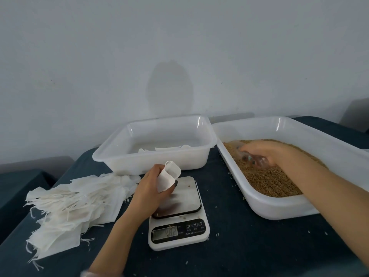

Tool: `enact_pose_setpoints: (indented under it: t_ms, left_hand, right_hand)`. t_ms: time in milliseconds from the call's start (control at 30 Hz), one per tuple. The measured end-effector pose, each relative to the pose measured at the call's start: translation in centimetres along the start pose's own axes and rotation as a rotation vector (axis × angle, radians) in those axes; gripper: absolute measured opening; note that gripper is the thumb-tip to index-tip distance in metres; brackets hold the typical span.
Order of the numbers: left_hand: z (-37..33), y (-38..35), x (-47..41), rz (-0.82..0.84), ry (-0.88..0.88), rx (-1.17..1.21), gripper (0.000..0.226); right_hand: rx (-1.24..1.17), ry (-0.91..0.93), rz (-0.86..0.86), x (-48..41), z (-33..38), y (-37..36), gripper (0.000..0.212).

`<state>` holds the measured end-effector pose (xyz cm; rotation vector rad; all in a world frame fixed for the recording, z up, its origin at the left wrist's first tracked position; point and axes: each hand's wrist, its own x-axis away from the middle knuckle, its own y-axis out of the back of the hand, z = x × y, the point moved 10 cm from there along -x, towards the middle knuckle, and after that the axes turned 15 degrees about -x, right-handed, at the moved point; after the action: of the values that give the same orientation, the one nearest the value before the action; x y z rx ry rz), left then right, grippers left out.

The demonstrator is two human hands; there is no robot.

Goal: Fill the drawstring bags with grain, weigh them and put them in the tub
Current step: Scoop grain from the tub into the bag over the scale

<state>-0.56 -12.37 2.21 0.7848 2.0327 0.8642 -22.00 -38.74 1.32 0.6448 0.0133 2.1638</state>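
Left grip point(152, 185) pinches a limp, seemingly weightless bag point(169, 176), best held at its mouth; right grip point(264, 152), two o'clock, clasps a scoop point(245, 156).

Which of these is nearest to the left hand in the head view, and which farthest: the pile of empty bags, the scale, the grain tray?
1. Scale, at the centre, directly under the left hand, which holds a bag.
2. Pile of empty bags, just to the hand's left.
3. Grain tray, across on the right.

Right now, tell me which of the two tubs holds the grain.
The right tub, under the right hand, brown with grain; the left tub holds white bags.
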Motion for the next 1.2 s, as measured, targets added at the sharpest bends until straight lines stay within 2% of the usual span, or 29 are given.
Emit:
enact_pose_setpoints:
  t_ms: [100, 267, 433, 567, 667, 833, 967, 1100, 1200]
  left_hand:
    - [0.1, 0.1, 0.1, 0.004, 0.011, 0.019, 0.026]
    - [-0.1, 0.0, 0.1, 0.015, 0.022, 0.024, 0.025]
    - [0.0, 0.3, 0.1, 0.009, 0.043, 0.024, 0.024]
    - [-0.1, 0.3, 0.2, 0.022, 0.053, 0.019, 0.023]
    - [-0.3, 0.4, 0.3, 0.026, 0.057, 0.022, 0.023]
    - [-0.5, 0.6, 0.3, 0.017, 0.060, 0.041, 0.022]
    - [-0.4, 0.7, 0.3, 0.019, 0.061, 0.040, 0.023]
    - [-0.1, 0.9, 0.3, 0.003, 0.079, 0.036, 0.025]
    - [0.0, 0.9, 0.3, 0.013, 0.077, 0.063, 0.025]
  right_hand:
    - [-0.006, -0.007, -0.010, 0.2, 0.1, 0.6, 0.018]
    - [-0.190, 0.007, -0.019, 0.5, 0.3, 1.9, 0.016]
    - [-0.061, 0.020, -0.064, 0.6, 0.3, 2.7, 0.021]
    - [-0.092, 0.047, -0.059, 1.0, 0.5, 2.8, 0.027]
    - [-0.090, 0.120, -0.118, 1.3, 1.1, 3.6, 0.037]
    - [-0.107, 0.243, -0.179, 1.9, 2.3, 3.3, 0.022]
    - [-0.037, 0.389, -0.083, 3.4, 4.4, 1.2, 0.016]
    - [0.224, 0.571, -0.062, 5.2, 5.9, 0.0, 0.016]
    - [0.251, 0.716, 0.052, 6.7, 6.9, -1.7, 0.012]
